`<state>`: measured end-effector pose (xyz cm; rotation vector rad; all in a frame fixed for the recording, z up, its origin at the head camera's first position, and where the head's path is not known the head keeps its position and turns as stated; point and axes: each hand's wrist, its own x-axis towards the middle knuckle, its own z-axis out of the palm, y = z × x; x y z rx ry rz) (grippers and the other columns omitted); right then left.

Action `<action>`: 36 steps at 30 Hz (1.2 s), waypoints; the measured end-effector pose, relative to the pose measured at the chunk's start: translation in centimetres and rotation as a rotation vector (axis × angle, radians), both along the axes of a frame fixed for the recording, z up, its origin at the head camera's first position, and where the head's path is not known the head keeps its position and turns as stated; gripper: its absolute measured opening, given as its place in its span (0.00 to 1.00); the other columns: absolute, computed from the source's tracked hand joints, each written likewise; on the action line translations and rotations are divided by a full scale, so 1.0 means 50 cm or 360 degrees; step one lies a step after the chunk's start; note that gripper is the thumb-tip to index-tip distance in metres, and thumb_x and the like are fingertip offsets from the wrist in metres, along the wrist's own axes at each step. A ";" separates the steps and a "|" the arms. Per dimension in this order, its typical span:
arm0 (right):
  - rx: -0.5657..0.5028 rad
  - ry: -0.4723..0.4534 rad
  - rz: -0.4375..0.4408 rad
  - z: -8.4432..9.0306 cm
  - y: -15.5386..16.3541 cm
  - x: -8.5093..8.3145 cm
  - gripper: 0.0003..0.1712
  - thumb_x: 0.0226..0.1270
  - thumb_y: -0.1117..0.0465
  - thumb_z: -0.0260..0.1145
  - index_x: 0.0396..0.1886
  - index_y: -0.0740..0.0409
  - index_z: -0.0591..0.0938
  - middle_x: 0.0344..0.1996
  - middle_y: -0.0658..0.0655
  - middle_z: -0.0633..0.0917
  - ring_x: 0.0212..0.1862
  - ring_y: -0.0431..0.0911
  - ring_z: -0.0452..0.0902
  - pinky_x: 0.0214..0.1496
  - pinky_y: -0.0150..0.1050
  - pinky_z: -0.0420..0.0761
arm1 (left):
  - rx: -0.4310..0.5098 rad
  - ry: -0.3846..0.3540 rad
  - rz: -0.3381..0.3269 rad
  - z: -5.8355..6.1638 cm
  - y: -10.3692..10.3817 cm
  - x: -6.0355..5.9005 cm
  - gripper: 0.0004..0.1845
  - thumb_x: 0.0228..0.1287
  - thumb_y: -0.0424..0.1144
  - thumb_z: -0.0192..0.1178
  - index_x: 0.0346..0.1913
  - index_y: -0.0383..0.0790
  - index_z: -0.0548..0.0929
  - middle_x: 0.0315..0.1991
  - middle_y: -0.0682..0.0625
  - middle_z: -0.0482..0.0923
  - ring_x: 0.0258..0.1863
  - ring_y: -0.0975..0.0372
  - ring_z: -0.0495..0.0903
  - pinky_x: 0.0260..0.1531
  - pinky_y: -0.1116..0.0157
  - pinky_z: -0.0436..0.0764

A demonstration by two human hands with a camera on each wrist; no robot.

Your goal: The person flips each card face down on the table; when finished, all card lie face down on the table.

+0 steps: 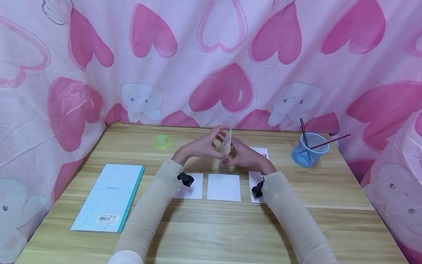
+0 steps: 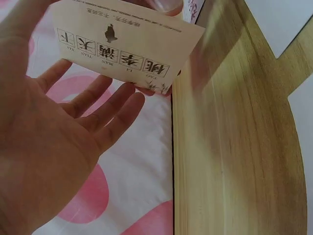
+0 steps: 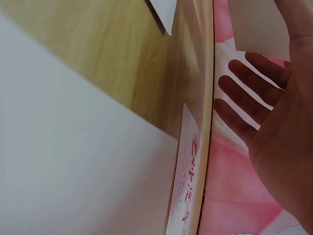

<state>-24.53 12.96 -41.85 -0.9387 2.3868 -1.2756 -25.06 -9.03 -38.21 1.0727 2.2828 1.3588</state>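
Note:
Both hands are raised over the back of the table, with a printed card (image 1: 226, 142) upright between them. In the left wrist view, the cream card (image 2: 129, 41) shows a row of boxed black Chinese characters and a small dark figure. My left hand (image 1: 206, 143) holds one end of it between thumb and fingers. My right hand (image 1: 245, 153) pinches the other end; its remaining fingers (image 3: 244, 95) spread out below the card (image 3: 259, 24) in the right wrist view. That side of the card looks plain.
In front lie three white paper squares in a row: left (image 1: 194, 185), middle (image 1: 224, 187) and right (image 1: 255, 183). A card with red writing (image 1: 260, 150) lies behind the right wrist. Around them are a tape roll (image 1: 162, 142), a blue notebook (image 1: 108, 198) and a blue pen cup (image 1: 306, 152).

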 end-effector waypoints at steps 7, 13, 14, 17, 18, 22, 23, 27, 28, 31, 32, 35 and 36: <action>0.0547 0.0240 -0.0178 0.004 0.032 -0.001 0.51 0.44 0.38 0.79 0.65 0.49 0.67 0.63 0.53 0.68 0.62 0.50 0.63 0.62 0.53 0.68 | -0.0099 -0.0045 0.0099 0.002 -0.037 0.003 0.48 0.48 0.38 0.76 0.66 0.39 0.54 0.60 0.47 0.61 0.61 0.46 0.64 0.57 0.48 0.69; 0.0748 0.0390 -0.0157 0.018 0.046 -0.001 0.53 0.43 0.34 0.77 0.66 0.52 0.67 0.64 0.51 0.65 0.65 0.48 0.59 0.68 0.51 0.61 | -0.0490 0.0041 0.0250 -0.022 -0.065 0.012 0.48 0.45 0.42 0.78 0.64 0.38 0.56 0.57 0.48 0.61 0.57 0.55 0.64 0.58 0.57 0.69; 0.0770 0.0409 -0.0156 0.020 0.046 -0.001 0.53 0.43 0.34 0.77 0.66 0.52 0.67 0.64 0.51 0.65 0.66 0.49 0.58 0.69 0.52 0.59 | -0.0570 0.0063 0.0278 -0.027 -0.066 0.012 0.48 0.45 0.45 0.78 0.64 0.39 0.57 0.57 0.49 0.61 0.56 0.56 0.65 0.57 0.59 0.69; 0.0804 0.0446 -0.0141 0.022 0.047 -0.003 0.54 0.43 0.34 0.77 0.66 0.53 0.67 0.64 0.53 0.65 0.66 0.50 0.58 0.70 0.52 0.57 | -0.0720 0.0111 0.0318 -0.040 -0.067 0.011 0.49 0.45 0.49 0.78 0.64 0.41 0.58 0.57 0.51 0.61 0.55 0.58 0.64 0.58 0.59 0.67; 0.0815 0.0454 -0.0140 0.022 0.047 -0.004 0.54 0.43 0.34 0.77 0.65 0.53 0.67 0.64 0.53 0.65 0.66 0.50 0.59 0.70 0.52 0.57 | -0.0749 0.0116 0.0328 -0.043 -0.068 0.012 0.49 0.45 0.51 0.77 0.65 0.42 0.58 0.58 0.52 0.61 0.55 0.59 0.64 0.58 0.58 0.66; 0.0837 0.0464 -0.0130 0.023 0.048 -0.005 0.54 0.44 0.34 0.77 0.66 0.55 0.68 0.64 0.54 0.65 0.66 0.51 0.59 0.70 0.52 0.57 | -0.0794 0.0123 0.0332 -0.042 -0.068 0.013 0.49 0.45 0.54 0.76 0.66 0.42 0.59 0.59 0.53 0.61 0.57 0.59 0.63 0.61 0.56 0.63; 0.0842 0.0461 -0.0133 0.023 0.048 -0.005 0.53 0.44 0.34 0.77 0.65 0.55 0.68 0.64 0.54 0.65 0.66 0.51 0.59 0.70 0.52 0.57 | -0.0805 0.0132 0.0331 -0.042 -0.068 0.013 0.49 0.46 0.54 0.76 0.66 0.42 0.60 0.60 0.52 0.61 0.58 0.59 0.63 0.62 0.54 0.62; 0.0862 0.0452 -0.0150 0.019 0.050 -0.010 0.52 0.44 0.33 0.77 0.65 0.55 0.70 0.64 0.55 0.66 0.65 0.51 0.60 0.69 0.52 0.59 | -0.0862 0.0176 0.0321 -0.045 -0.067 0.010 0.48 0.48 0.55 0.75 0.69 0.42 0.63 0.63 0.50 0.61 0.63 0.56 0.60 0.66 0.47 0.55; 0.0867 0.0444 -0.0151 0.016 0.050 -0.012 0.52 0.44 0.33 0.77 0.64 0.55 0.70 0.63 0.55 0.66 0.65 0.52 0.60 0.69 0.53 0.59 | -0.0886 0.0191 0.0318 -0.049 -0.067 0.009 0.48 0.48 0.56 0.74 0.69 0.42 0.64 0.64 0.49 0.61 0.64 0.55 0.59 0.67 0.46 0.54; 0.0897 0.0414 -0.0146 0.006 0.050 -0.018 0.51 0.44 0.32 0.76 0.64 0.53 0.72 0.62 0.54 0.67 0.64 0.51 0.59 0.69 0.54 0.58 | -0.0957 0.0203 0.0325 -0.061 -0.067 0.006 0.47 0.48 0.59 0.74 0.69 0.44 0.66 0.66 0.48 0.59 0.66 0.54 0.57 0.67 0.45 0.52; 0.0907 0.0401 -0.0140 0.002 0.050 -0.020 0.50 0.44 0.32 0.76 0.64 0.53 0.73 0.62 0.54 0.67 0.64 0.51 0.59 0.70 0.55 0.57 | -0.0975 0.0202 0.0329 -0.066 -0.067 0.005 0.47 0.48 0.60 0.73 0.69 0.44 0.67 0.66 0.48 0.59 0.66 0.54 0.56 0.67 0.45 0.52; 0.0927 0.0366 -0.0136 -0.007 0.050 -0.024 0.50 0.44 0.31 0.76 0.64 0.51 0.73 0.61 0.53 0.67 0.65 0.52 0.58 0.71 0.56 0.53 | -0.0990 0.0184 0.0350 -0.075 -0.066 0.004 0.47 0.47 0.62 0.73 0.68 0.45 0.69 0.67 0.48 0.59 0.66 0.54 0.55 0.68 0.45 0.50; 0.0928 0.0357 -0.0138 -0.009 0.050 -0.025 0.50 0.43 0.31 0.76 0.64 0.51 0.74 0.60 0.53 0.67 0.65 0.52 0.58 0.71 0.57 0.52 | -0.0990 0.0184 0.0356 -0.077 -0.066 0.003 0.47 0.46 0.62 0.73 0.68 0.45 0.69 0.67 0.48 0.59 0.66 0.54 0.55 0.68 0.45 0.50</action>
